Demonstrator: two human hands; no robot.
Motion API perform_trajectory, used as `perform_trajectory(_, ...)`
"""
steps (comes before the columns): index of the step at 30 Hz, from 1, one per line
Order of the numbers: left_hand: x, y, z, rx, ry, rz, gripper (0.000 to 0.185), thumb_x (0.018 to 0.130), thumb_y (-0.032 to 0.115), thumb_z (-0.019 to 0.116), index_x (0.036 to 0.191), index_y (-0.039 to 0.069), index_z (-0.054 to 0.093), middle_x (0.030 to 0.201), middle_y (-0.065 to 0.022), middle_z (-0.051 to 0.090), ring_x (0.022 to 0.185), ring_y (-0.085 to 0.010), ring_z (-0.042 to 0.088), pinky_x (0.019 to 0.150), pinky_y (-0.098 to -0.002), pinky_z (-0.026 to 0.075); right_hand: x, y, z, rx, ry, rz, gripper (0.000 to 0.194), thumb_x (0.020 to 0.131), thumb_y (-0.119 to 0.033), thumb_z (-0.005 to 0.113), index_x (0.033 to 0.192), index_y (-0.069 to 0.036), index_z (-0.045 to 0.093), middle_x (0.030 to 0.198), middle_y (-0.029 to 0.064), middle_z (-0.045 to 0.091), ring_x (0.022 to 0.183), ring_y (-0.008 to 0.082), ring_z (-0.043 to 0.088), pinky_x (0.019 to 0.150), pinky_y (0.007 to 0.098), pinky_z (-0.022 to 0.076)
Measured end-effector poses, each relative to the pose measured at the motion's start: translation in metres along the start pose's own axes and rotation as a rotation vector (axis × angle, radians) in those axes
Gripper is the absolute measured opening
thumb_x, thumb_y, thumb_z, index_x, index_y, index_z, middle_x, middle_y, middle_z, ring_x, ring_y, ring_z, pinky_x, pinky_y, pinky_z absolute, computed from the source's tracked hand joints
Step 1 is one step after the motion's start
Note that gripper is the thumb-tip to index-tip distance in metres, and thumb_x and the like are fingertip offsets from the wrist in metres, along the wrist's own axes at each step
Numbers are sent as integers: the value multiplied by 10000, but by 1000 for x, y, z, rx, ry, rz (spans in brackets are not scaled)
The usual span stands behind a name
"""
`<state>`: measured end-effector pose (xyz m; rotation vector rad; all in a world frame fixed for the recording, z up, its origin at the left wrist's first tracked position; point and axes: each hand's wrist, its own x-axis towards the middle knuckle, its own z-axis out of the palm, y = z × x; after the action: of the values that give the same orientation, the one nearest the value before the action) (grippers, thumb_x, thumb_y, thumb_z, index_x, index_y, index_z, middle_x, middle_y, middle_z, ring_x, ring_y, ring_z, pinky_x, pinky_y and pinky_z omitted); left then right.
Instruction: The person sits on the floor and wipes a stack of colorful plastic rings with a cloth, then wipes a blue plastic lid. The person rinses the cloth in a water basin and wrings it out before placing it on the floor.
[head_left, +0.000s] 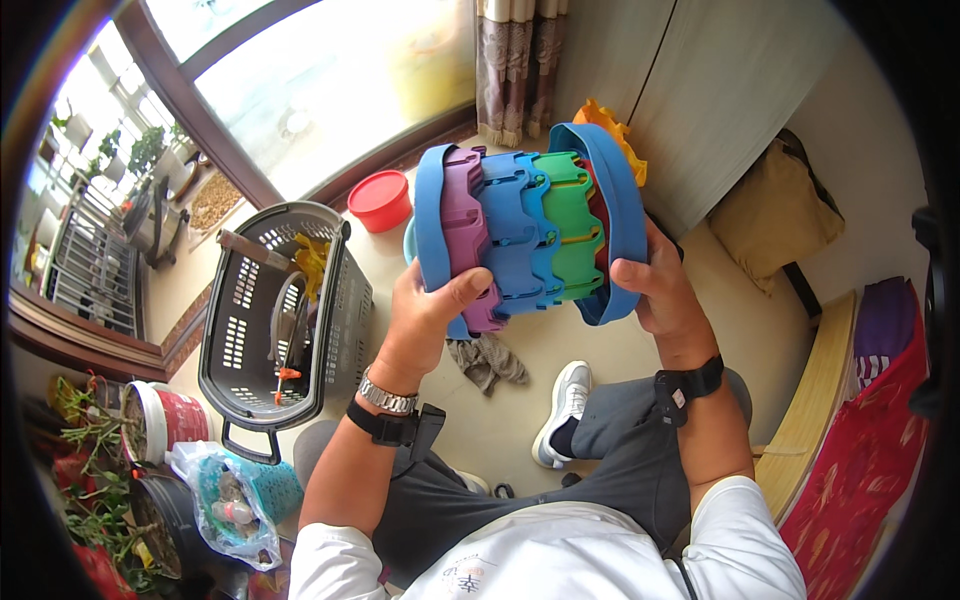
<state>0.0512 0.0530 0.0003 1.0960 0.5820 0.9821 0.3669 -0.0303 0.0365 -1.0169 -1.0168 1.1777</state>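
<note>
Between my two hands is a stack of nested plastic pieces (517, 232) with scalloped edges, in purple, blue, green and red, lying on its side in the air. A blue plastic rim (433, 225) closes its left end and a wider blue rim (611, 225) its right end. My left hand (439, 307) grips the left end, thumb on the purple piece. The right end is held by my right hand (660, 281), its thumb on the wider rim and its fingers mostly hidden behind. An orange wavy-edged piece (619, 135) shows behind the right end.
A black plastic basket (349, 322) with a few items stands at left, near a red lidded tub (380, 201). A grey cloth (491, 364) lies on the floor. Potted plants (97, 480) and a bagged bin (259, 480) are lower left; a wooden bench (806, 405) and cushion (776, 214) are at right.
</note>
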Motion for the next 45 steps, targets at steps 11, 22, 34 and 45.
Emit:
perform_trajectory(11,-4,-24,30,165,58,-13,643,1036,326,990,1490,-7,679,1302,-32,775,1153,-132,721,1015,-346,622,0,6,31,-65,-56,10,1162,839,-314,1046,1806,-6,482,1609,91,690,1437,216,668,1262,389,519)
perform_trajectory(22,0,0,-11,123,27,91,635,1020,304,1006,1485,-12,713,1289,-25,790,1118,-120,723,1005,-330,620,1,-19,-15,2,-25,-95,1145,863,-413,1027,1805,-26,504,1637,122,702,1474,251,690,1273,421,550)
perform_trajectory(34,-4,-17,19,163,45,43,716,1037,395,989,1542,14,653,1293,-38,756,1117,-137,721,983,-344,618,-7,-1,11,-20,52,37,1217,861,-320,1033,1874,-52,413,1638,59,652,1448,185,630,1265,359,493)
perform_trajectory(45,-4,-24,17,190,39,53,747,1073,413,945,1610,22,605,1365,-52,737,1167,-143,705,1011,-351,613,-8,12,20,15,38,29,1110,917,-254,981,1867,-90,429,1623,60,644,1438,189,624,1257,365,498)
